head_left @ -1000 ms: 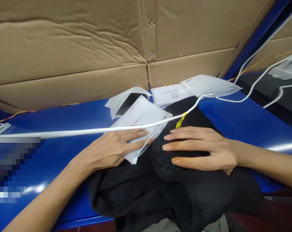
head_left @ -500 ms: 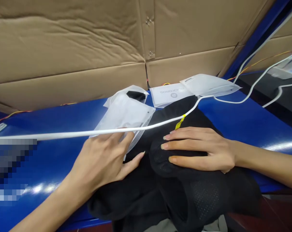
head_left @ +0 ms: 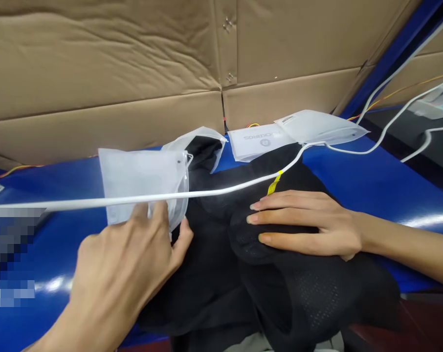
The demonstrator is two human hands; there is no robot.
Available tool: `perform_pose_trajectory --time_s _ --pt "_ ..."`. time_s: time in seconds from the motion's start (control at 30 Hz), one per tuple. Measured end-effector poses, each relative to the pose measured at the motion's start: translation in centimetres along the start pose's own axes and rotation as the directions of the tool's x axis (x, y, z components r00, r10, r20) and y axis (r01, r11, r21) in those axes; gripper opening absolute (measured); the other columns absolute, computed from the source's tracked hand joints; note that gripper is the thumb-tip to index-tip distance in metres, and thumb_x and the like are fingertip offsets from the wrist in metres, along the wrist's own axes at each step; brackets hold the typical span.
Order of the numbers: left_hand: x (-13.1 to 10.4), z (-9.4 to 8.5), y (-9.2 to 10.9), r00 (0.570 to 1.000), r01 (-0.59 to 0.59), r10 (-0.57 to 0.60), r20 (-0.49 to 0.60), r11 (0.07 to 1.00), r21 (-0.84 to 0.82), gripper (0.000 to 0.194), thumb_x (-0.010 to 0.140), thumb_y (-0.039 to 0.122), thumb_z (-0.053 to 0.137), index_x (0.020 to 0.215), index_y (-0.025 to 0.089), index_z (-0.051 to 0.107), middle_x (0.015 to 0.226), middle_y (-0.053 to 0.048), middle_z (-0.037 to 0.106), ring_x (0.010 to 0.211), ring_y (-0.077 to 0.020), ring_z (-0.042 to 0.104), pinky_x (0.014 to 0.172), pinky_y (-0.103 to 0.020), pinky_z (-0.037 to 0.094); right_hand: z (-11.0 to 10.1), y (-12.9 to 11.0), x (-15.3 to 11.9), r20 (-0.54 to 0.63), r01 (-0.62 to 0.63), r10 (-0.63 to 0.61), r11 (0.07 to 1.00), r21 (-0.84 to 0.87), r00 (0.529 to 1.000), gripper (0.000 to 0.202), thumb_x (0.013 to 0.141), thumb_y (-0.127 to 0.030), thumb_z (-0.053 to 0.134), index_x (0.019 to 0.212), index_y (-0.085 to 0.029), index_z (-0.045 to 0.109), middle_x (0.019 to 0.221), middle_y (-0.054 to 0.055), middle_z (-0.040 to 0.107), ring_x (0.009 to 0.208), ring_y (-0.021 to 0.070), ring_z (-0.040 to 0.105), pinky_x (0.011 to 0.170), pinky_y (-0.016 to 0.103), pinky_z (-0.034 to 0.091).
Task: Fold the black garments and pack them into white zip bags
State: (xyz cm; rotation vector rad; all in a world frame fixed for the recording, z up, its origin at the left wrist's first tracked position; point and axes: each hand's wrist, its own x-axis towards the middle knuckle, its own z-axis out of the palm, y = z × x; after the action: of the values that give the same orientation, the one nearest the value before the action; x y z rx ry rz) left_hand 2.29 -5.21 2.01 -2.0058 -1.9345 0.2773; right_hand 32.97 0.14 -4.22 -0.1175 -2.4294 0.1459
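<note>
I have the right hand (head_left: 313, 225) laid flat on a black garment (head_left: 207, 264), which lies in folds on a blue surface (head_left: 368, 188) and runs past its near edge. To the left of that, the left hand (head_left: 122, 264) reaches over the lower part of a frosted white bag (head_left: 144, 171), whose right edge meets the dark cloth. A white cable (head_left: 221, 192) crosses the view in front of the bag, and another bag (head_left: 179, 142) with something black inside lies behind.

To do this well, I would keep the right palm light and level, so the cloth lies still without bunching. The bag looks thin and slippery, so I judge it is best guided by its edge, between thumb and forefinger, rather than pressed from above, where it could crease or drag the garment along. The cable could snag.

The right fingers (head_left: 291, 217) are straight and parted, resting on the cloth and gripping nothing. The left fingers (head_left: 160, 215) are bent, with the thumb (head_left: 183, 239) standing apart near the bag's edge; their tips are hidden, so from my end I cannot tell whether they pinch the bag or merely touch it
</note>
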Motion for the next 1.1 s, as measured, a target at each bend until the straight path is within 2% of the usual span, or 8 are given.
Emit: perform_pose_trajectory --time_s 0.17,0.37,0.5,0.57,0.67,0.77,0.9,1.1 --pt "1.5 1.6 -0.3 0.977 -0.210 0.200 -0.067 0.954 -0.214 0.070 0.103 0.061 0.027 0.138 0.011 0.061 0.139 -0.029 0.066 0.113 -0.0509 0.073 0.084 -0.062 0.061 -0.2 0.0 0.2 -0.010 0.015 -0.016 0.997 -0.070 1.000 0.035 0.109 -0.023 0.045 0.134 -0.017 0.070 0.144 0.015 0.071 0.142 0.0263 0.062 0.110 0.045 0.061" --pt "2.7 1.7 -0.9 0.990 -0.122 0.088 -0.109 0.925 -0.359 0.055 0.108 0.051 0.031 0.143 0.013 0.050 0.131 -0.027 0.067 0.122 -0.0473 0.071 0.092 -0.058 0.062 -0.4 -0.5 0.8 -0.097 0.065 -0.118 0.900 -0.431 0.988 0.026 0.094 -0.014 0.074 0.118 -0.022 0.077 0.127 0.009 0.080 0.106 0.0226 0.075 0.091 0.036 0.067" --pt "3.6 2.9 -1.2 0.902 -0.403 0.310 -0.300 0.855 -0.326 0.061 0.105 0.036 0.043 0.163 0.017 0.039 0.177 -0.022 0.022 0.162 -0.0502 0.027 0.122 -0.070 0.041 -0.5 -0.4 0.4 -0.055 -0.085 0.066 0.844 -0.529 0.996 0.037 0.098 -0.019 0.066 0.134 -0.019 0.072 0.135 0.012 0.077 0.109 0.0285 0.070 0.087 0.043 0.062" --pt "3.9 3.7 -1.3 0.907 -0.406 0.343 -0.244 0.864 -0.297 0.058 0.104 0.028 0.042 0.162 0.022 0.046 0.180 -0.018 0.021 0.163 -0.0521 0.025 0.120 -0.076 0.039 -0.5 0.2 0.1 -0.012 -0.149 0.159 0.895 -0.419 0.987 0.043 0.102 -0.037 0.060 0.141 -0.021 0.067 0.139 0.012 0.075 0.118 0.0327 0.068 0.099 0.051 0.057" --pt "3.8 3.9 -1.7 0.942 -0.330 0.305 -0.138 0.915 -0.233 0.055 0.105 0.026 0.039 0.157 0.016 0.052 0.169 -0.022 0.043 0.152 -0.0507 0.046 0.114 -0.072 0.048 -0.7 1.2 -0.2 0.051 -0.163 0.174 0.972 -0.167 0.983 0.065 0.096 -0.058 0.056 0.148 -0.018 0.060 0.148 0.016 0.068 0.136 0.0389 0.060 0.117 0.063 0.044" --pt "3.6 3.0 -2.7 0.962 -0.269 0.263 -0.079 0.960 -0.078 0.042 0.106 0.024 0.033 0.122 0.015 0.071 0.125 -0.021 0.074 0.120 -0.0439 0.071 0.096 -0.061 0.061 -0.9 1.7 -0.3 0.100 -0.180 0.186 0.982 -0.060 0.977 0.070 0.091 -0.046 0.057 0.153 -0.013 0.055 0.155 0.020 0.061 0.144 0.0377 0.053 0.118 0.058 0.046" --pt "3.9 2.7 -4.3 0.983 -0.184 0.183 -0.028 0.979 -0.084 0.049 0.106 0.035 0.038 0.065 0.020 0.059 0.063 -0.009 0.057 0.078 -0.0386 0.073 0.071 -0.054 0.059 -1.0 1.7 -0.6 0.077 -0.245 0.270 0.939 -0.243 0.960 0.069 0.089 -0.036 0.066 0.155 -0.016 0.056 0.144 0.018 0.068 0.123 0.0336 0.065 0.101 0.048 0.058" --pt "4.8 2.2 -3.1 0.986 -0.072 0.045 -0.158 0.984 -0.165 0.048 0.107 0.045 0.036 0.099 0.013 0.071 0.129 -0.023 0.066 0.122 -0.0480 0.067 0.102 -0.066 0.050 -1.2 1.1 -0.3 -0.042 -0.312 0.315 0.896 -0.316 0.948 0.058 0.092 -0.047 0.072 0.142 -0.019 0.067 0.132 0.015 0.076 0.107 0.0335 0.070 0.091 0.048 0.059"
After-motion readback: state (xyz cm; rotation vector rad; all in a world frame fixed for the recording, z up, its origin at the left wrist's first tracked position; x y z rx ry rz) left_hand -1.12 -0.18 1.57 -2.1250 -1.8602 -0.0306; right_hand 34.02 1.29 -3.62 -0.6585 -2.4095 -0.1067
